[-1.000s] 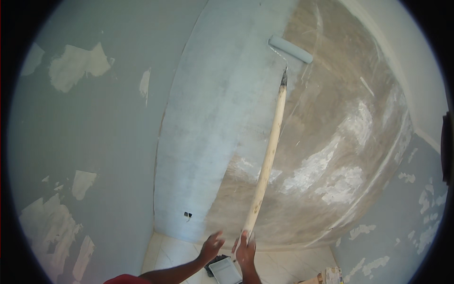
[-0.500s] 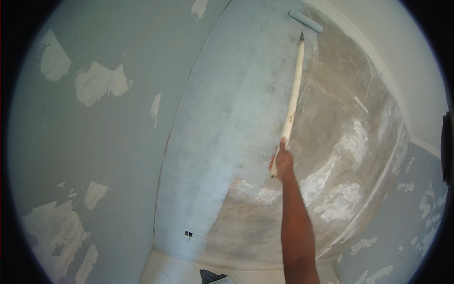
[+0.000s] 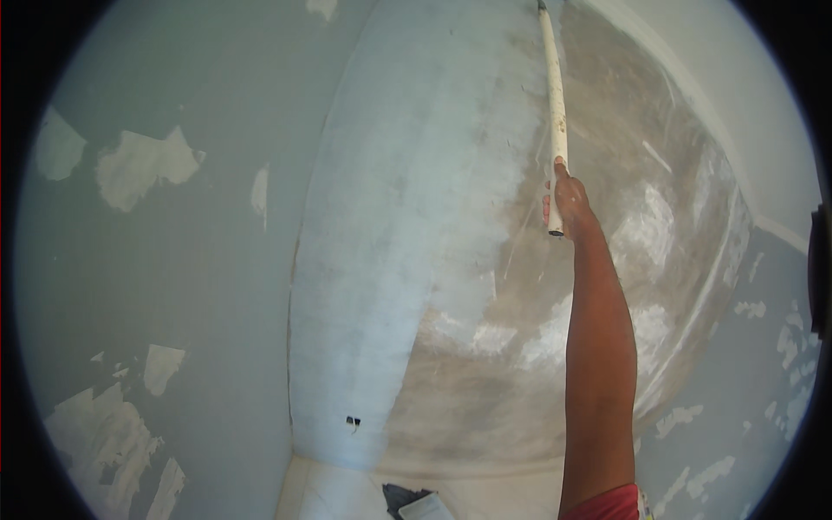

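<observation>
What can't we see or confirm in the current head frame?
- Roller head: the pole runs off the top edge.
- Left hand: not in view.
- Right hand grip: seen from behind, so the fingers are mostly hidden around the pole.
- Tray on the floor: cut off by the bottom edge, contents unclear.
- Small dark mark low on the wall: too small to identify.

Right hand (image 3: pixel 568 201) raised on pole (image 3: pixel 555 104), wall (image 3: pixel 451 217) close ahead. Open air left and right; paint tray (image 3: pixel 416 503) on floor below.
</observation>
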Demonstrator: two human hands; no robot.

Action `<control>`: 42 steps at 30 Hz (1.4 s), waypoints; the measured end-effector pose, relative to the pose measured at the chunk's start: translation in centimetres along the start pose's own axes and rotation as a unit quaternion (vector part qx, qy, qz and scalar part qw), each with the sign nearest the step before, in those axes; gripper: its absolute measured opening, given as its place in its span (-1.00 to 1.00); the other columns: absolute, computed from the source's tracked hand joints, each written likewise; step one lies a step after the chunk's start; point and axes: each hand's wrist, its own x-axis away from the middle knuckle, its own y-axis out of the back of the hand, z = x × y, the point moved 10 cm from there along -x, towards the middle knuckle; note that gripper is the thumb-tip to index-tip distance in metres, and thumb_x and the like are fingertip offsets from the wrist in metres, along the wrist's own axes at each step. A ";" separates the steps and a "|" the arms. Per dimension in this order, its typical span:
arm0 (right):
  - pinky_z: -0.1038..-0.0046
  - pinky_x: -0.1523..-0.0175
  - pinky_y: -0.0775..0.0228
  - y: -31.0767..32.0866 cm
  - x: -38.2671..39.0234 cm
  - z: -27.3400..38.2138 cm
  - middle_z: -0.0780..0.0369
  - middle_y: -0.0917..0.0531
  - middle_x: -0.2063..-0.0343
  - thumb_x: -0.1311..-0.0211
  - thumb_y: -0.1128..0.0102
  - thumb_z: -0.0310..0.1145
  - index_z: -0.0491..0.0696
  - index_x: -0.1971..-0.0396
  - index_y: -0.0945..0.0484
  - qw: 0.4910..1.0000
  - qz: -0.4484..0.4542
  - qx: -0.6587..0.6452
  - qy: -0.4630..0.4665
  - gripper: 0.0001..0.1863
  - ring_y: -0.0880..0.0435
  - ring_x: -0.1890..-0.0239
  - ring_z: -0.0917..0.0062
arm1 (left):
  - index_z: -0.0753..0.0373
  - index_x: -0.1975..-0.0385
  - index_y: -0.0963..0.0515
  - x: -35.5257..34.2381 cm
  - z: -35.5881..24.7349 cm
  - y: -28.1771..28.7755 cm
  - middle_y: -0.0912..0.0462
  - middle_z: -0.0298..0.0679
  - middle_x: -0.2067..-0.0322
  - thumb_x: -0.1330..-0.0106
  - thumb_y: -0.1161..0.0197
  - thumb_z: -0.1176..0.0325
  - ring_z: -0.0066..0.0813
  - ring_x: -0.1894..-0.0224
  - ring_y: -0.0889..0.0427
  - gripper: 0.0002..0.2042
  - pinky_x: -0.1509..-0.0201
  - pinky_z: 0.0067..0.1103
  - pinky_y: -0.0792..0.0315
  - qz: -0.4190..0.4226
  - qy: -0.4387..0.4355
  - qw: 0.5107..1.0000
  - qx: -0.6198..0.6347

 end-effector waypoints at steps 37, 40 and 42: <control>0.00 0.31 -0.42 1.3 84.9 -49.1 -0.13 -0.61 0.55 -0.39 0.04 0.07 -0.23 0.27 -0.41 0.843 0.183 0.146 -0.484 -0.46 -0.65 0.38 -0.11 | 0.30 0.11 -0.60 9.1 -24.3 -13.7 -0.49 -0.33 0.66 -0.16 -0.28 0.45 -0.53 0.65 -0.49 -0.72 0.53 -0.52 -0.53 0.026 0.242 0.747 0.619; 0.00 0.30 -0.42 1.9 83.5 -49.2 -0.14 -0.61 0.54 -0.38 0.03 0.06 -0.23 0.27 -0.41 0.856 0.164 0.163 -0.463 -0.46 -0.65 0.38 -0.12 | 0.31 0.18 -0.60 9.5 -24.0 -14.4 -0.49 -0.32 0.65 -0.16 -0.29 0.45 -0.52 0.65 -0.49 -0.77 0.51 -0.50 -0.55 0.027 0.259 0.744 0.616; -0.01 0.30 -0.42 1.9 82.6 -49.2 -0.14 -0.61 0.54 -0.38 0.02 0.06 -0.23 0.26 -0.41 0.863 0.157 0.172 -0.449 -0.47 -0.64 0.37 -0.13 | 0.32 0.21 -0.60 9.6 -24.1 -14.2 -0.49 -0.32 0.64 -0.15 -0.29 0.45 -0.52 0.65 -0.49 -0.79 0.50 -0.49 -0.56 0.024 0.266 0.743 0.613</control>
